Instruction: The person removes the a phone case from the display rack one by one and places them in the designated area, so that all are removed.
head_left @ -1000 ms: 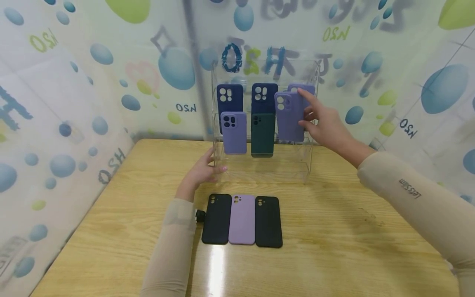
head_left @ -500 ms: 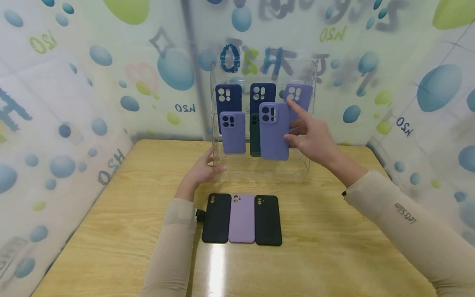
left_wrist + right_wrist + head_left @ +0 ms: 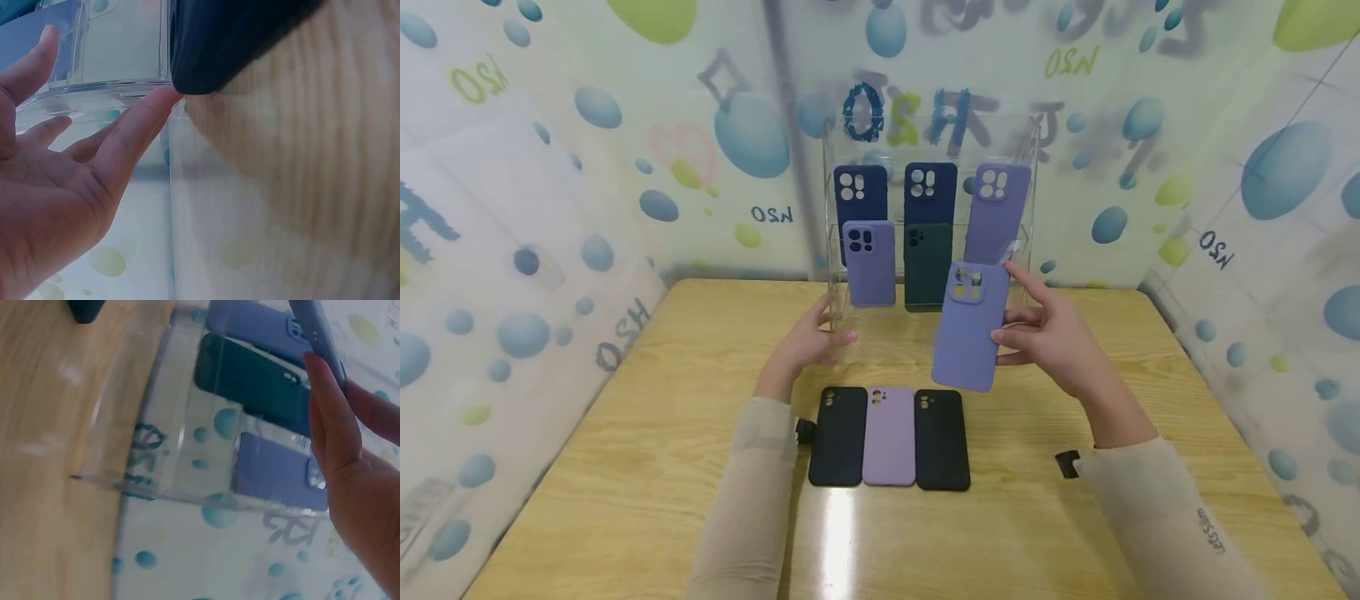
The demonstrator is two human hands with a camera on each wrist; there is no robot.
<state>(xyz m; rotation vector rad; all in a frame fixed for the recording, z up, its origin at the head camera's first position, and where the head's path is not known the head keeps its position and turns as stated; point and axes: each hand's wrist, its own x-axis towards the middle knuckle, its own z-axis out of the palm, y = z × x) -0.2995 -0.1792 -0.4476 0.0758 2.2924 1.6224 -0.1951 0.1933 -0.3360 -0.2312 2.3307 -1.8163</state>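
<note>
My right hand [image 3: 1052,342] pinches a light purple phone case [image 3: 966,342] along its right edge, tilted in front of a clear acrylic stand [image 3: 880,333]. In the right wrist view the case [image 3: 322,340] shows edge-on between thumb and fingers. My left hand [image 3: 805,337] touches the stand's lower left side; the left wrist view shows its fingers extended at the clear edge. The stand bears two dark blue cases, one on the left [image 3: 861,204] and one in the middle [image 3: 931,192], two light purple ones [image 3: 872,267], and a dark green case [image 3: 927,267].
On the wooden table [image 3: 662,417], in front of the stand, a black case [image 3: 838,437], a pinkish-purple case [image 3: 890,437] and another black case [image 3: 942,440] lie side by side. Patterned walls [image 3: 685,225] enclose the table at the back and both sides.
My right hand has brought the light purple case from the stand's upper right forward and down, with its top now tilted away. The left hand stays at the stand's side.
</note>
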